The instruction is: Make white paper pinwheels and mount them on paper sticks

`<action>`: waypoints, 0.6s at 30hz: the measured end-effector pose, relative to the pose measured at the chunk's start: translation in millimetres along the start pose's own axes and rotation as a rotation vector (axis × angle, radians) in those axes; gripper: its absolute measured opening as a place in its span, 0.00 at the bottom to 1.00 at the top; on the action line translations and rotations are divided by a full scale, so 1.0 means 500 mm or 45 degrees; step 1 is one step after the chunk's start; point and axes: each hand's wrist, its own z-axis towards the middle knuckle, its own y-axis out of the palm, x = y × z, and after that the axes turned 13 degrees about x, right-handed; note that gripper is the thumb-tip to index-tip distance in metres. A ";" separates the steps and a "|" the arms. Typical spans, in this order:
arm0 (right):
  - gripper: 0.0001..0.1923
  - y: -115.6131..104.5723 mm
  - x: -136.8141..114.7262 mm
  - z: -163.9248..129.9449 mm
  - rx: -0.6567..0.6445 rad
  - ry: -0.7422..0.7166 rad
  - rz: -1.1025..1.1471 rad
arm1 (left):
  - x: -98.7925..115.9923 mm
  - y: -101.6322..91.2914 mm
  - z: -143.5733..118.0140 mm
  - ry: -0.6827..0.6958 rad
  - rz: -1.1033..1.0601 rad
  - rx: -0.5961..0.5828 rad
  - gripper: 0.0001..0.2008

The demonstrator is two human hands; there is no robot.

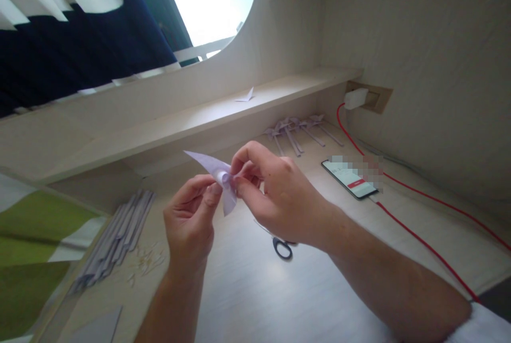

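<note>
Paper of a pale lilac colour, curled and with pointed flaps, is in the air above the middle of the pale wood-grain tabletop. Your left hand clamps its near side between thumb and fingers; your right hand pinches its right side, fingertips closed on it. Beneath your right wrist lie black-handled scissors. Along the tabletop's left edge you have a stack of slender lilac-grey paper sticks, with small pale scraps just beside it. Toward the far right corner lie lilac paper pinwheels on sticks, and nearer you, a dark-edged phone.
</note>
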 end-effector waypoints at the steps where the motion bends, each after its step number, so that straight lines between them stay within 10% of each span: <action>1: 0.03 0.002 0.000 0.001 0.006 0.006 0.015 | 0.001 0.001 0.000 0.001 -0.007 -0.004 0.06; 18: 0.05 0.001 -0.029 -0.007 0.036 -0.061 0.019 | 0.050 -0.003 -0.005 0.035 -0.002 0.046 0.07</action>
